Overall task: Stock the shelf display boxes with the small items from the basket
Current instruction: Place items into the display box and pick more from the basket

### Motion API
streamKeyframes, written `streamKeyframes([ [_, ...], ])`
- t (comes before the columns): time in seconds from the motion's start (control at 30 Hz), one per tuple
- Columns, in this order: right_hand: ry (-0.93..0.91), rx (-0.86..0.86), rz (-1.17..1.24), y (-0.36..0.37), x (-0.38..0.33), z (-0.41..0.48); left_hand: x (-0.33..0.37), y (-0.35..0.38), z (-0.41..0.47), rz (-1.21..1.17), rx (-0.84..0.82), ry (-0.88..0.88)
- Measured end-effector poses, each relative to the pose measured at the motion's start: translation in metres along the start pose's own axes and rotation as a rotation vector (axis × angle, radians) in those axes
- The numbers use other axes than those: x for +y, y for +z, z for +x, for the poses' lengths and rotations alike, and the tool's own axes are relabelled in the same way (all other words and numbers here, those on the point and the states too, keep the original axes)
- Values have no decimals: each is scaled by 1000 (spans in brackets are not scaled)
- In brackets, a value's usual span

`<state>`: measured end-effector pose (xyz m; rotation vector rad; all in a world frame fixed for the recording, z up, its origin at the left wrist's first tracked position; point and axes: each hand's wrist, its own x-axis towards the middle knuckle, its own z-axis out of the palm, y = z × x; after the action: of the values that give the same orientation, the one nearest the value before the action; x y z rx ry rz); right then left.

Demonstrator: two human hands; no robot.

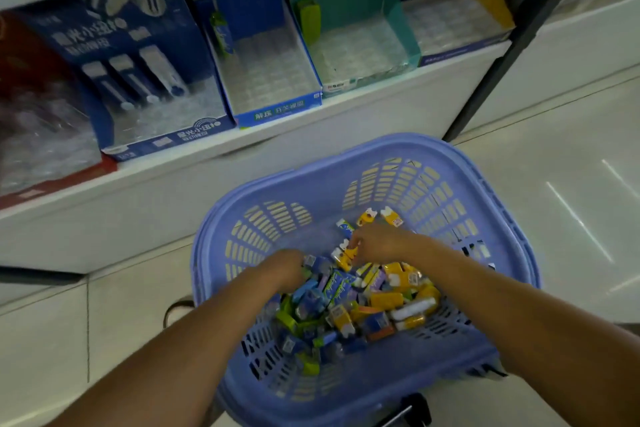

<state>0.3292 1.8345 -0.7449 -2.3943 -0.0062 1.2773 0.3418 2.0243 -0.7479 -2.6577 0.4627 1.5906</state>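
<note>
Basket (381, 146): a blue plastic one with holes in its sides. It sits on the floor (554, 218).
Small items (384, 302): lots of little yellow, blue and green packs. They lie in a heap inside the basket, mostly on the side nearest the person.
Left hand (284, 269): inside the basket, on the left of the heap. Its fingers dig down into the packs. I cannot tell if it holds one.
Right hand (379, 239): inside the basket, at the far end of the heap, apart from the other hand. Its fingertips pinch a yellow pack (344, 256).
Display boxes (266, 80): in a row on the shelf (173, 184), up past the far rim of the basket. They look almost empty, with see-through trays inside.
Step now: I think the person is picking out packs to carry up.
How to do it well: take packs of one colour at a time. Look at the picture on each box and match it. Hold only a few, so none slip. Stand each pack neatly in a tray slot.
</note>
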Motion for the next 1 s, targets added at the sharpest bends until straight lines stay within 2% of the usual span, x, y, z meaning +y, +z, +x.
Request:
streamKeyframes([
  [0.13,-65,3,-26,42,4,36,-16,30,30,-92,66,-75],
  [0.27,-154,149,-28,59,-9,66,-16,34,41,-215,145,-95],
  [0.37,-162,193,-66,66,-18,89,-19,37,49,-265,239,-110],
  [0.5,-164,203,-137,72,-20,105,-17,38,54,-328,236,-111],
  [0.6,-177,202,88,61,-15,104,-15,35,55,-470,268,-87],
  [0.67,-129,181,362,43,-13,95,-15,32,56,-582,309,-62],
  [0.7,-93,106,547,31,-11,88,-14,27,55,-663,303,-75],
  [0.77,-78,-134,911,3,-5,70,-10,12,51,-900,202,-98],
  [0.8,-108,-244,992,-12,0,61,-6,2,47,-1060,118,-85],
  [0.87,-197,-375,977,-40,9,37,4,-20,36,-1305,-31,10],
  [0.93,-271,-399,941,-68,16,7,13,-44,20,-1385,-124,112],
  [1.0,-366,-353,953,-93,20,-26,24,-70,2,-1389,-187,200],
])
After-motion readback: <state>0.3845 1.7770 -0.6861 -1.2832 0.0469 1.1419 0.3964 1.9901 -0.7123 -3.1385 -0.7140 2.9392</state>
